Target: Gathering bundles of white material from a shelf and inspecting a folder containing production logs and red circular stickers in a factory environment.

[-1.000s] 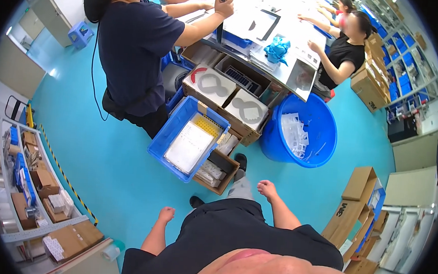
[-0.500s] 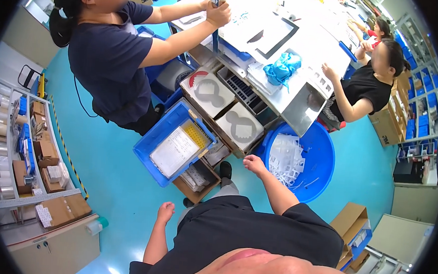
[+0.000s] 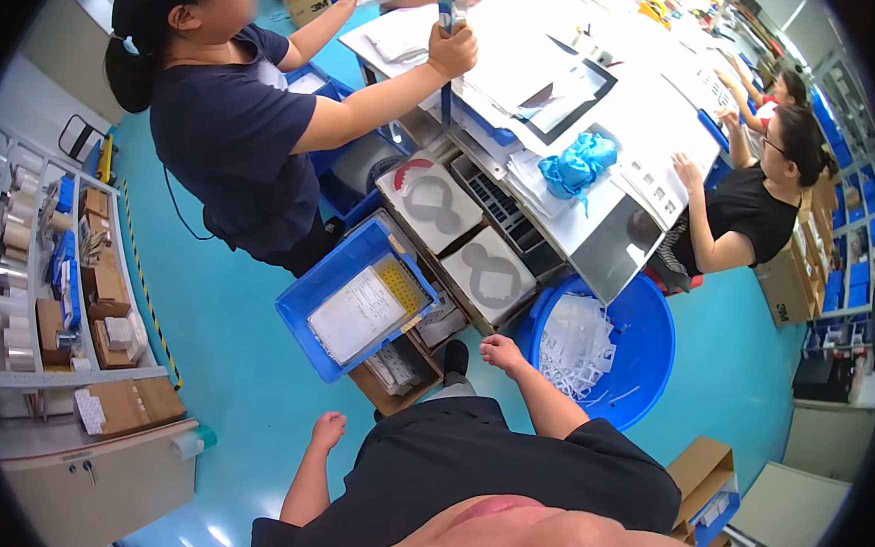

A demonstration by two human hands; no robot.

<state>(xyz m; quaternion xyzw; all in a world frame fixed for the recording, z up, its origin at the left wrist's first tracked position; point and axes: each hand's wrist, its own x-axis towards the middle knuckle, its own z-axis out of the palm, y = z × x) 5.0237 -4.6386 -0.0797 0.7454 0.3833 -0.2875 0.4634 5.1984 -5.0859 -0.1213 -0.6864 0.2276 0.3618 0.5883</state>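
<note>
My left hand (image 3: 329,431) hangs low over the turquoise floor, fingers loosely curled, with nothing visible in it. My right hand (image 3: 500,353) is held forward at waist height, its fingers also curled and no object showing in them. Just right of that hand stands a round blue tub (image 3: 661,359) with white plastic scraps (image 3: 575,344) inside. Ahead and left of it is a blue crate (image 3: 300,317) holding a paper-covered white stack (image 3: 357,312) and a yellow perforated piece (image 3: 397,285). Neither hand touches these things.
Two white blocks with grey shapes (image 3: 485,279) sit beside the white worktable (image 3: 658,102). A blue plastic bag (image 3: 577,166) lies on it. One co-worker (image 3: 232,111) stands left; another (image 3: 742,202) is at the right. Shelves (image 3: 26,278) line the left, with cartons (image 3: 701,470) at lower right.
The view has shifted slightly, so the table and crate sit lower and further right. The left co-worker's one hand has left the upright post and is now by white sheets. My hands stay curled.
</note>
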